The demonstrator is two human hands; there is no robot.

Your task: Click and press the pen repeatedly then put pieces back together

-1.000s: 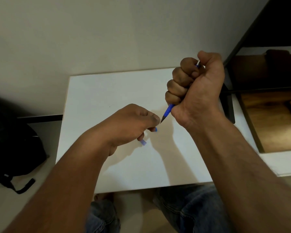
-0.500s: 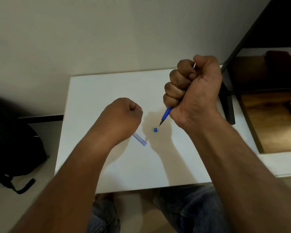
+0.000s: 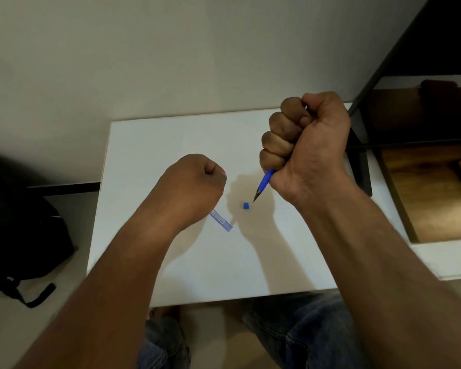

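Two hands fisted, right hand [image 3: 306,145] gripping pen [image 3: 262,186], left hand [image 3: 194,187] hiding clear tube [image 3: 222,222], contents unclear.

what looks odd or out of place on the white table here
A tiny blue cap lies loose on the white table, apart from the pen gripped in the right hand. The left hand holds a clear tube, seemingly a separated pen part.
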